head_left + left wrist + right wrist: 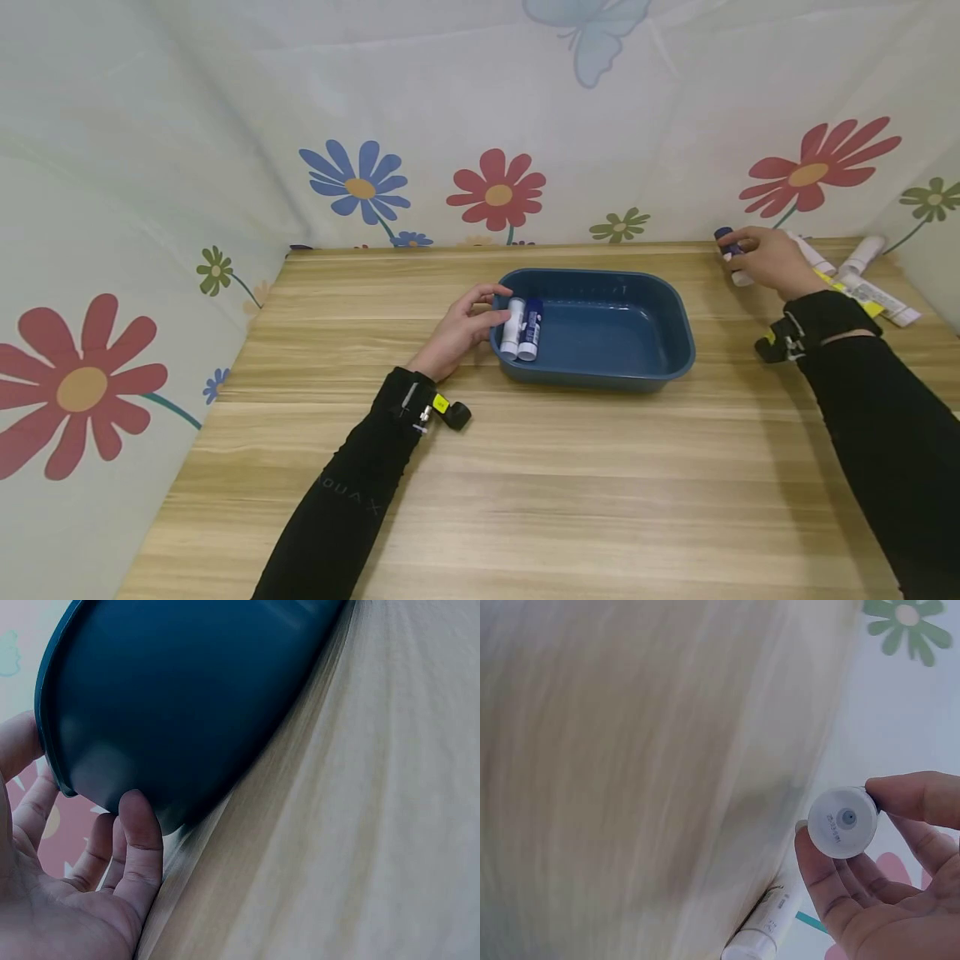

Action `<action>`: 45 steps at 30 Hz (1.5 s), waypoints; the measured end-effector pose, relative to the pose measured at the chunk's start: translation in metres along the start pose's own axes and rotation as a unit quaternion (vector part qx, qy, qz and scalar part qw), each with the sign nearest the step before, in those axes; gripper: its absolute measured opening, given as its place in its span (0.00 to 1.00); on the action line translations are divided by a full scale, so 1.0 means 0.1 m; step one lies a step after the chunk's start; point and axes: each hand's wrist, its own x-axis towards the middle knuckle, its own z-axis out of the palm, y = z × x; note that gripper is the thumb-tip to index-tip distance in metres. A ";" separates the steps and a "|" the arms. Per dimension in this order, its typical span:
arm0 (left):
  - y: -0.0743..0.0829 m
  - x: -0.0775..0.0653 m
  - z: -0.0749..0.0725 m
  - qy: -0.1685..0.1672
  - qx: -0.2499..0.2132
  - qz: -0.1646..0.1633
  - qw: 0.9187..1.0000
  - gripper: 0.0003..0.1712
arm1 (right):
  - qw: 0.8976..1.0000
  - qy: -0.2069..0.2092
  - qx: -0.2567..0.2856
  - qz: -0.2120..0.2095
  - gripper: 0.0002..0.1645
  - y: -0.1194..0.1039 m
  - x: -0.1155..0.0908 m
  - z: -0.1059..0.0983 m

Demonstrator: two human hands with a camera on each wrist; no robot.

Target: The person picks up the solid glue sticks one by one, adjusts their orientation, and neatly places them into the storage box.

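Note:
A dark blue plastic basin (pixel 611 337) rests on the table. Inside its left end, a white glue stick (pixel 513 331) and a blue-labelled glue stick (pixel 530 327) lie side by side. My left hand (pixel 461 329) grips the basin's left rim, thumb and fingers on either side of the wall. At the back right, my right hand (pixel 772 260) pinches another glue stick (pixel 844 823), dark blue (pixel 726 239) with a white end. The right wrist view shows that round end facing the camera.
To the right of my right hand lie several white glue sticks (pixel 877 298), some with yellow on them, loosely piled. One white glue stick (pixel 761 930) also shows in the right wrist view. A flower-printed curtain (pixel 420 108) stands along the table's back edge.

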 end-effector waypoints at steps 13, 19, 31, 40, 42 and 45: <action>0.00 -0.01 0.00 -0.002 0.007 -0.002 1.000 0.24 | 0.999 0.010 0.049 -0.011 0.25 -0.14 -0.09 0.03; 0.00 -0.02 -0.01 0.005 0.008 -0.002 1.000 0.21 | 0.997 0.010 0.069 -0.019 0.25 -0.23 -0.13 0.05; -0.02 -0.02 0.00 0.004 0.004 -0.002 1.000 0.21 | 0.997 0.014 0.074 -0.033 0.26 -0.40 -0.18 0.07; -0.01 -0.02 0.00 0.004 0.008 -0.004 1.000 0.22 | 0.994 0.015 0.092 -0.049 0.27 -0.55 -0.21 0.03; 0.00 -0.01 0.00 0.003 0.007 -0.004 1.000 0.22 | 0.994 0.015 0.092 -0.052 0.27 -0.58 -0.22 0.03; 0.00 -0.01 0.00 0.001 0.005 -0.003 1.000 0.22 | 0.994 0.011 0.098 -0.056 0.28 -0.64 -0.23 0.02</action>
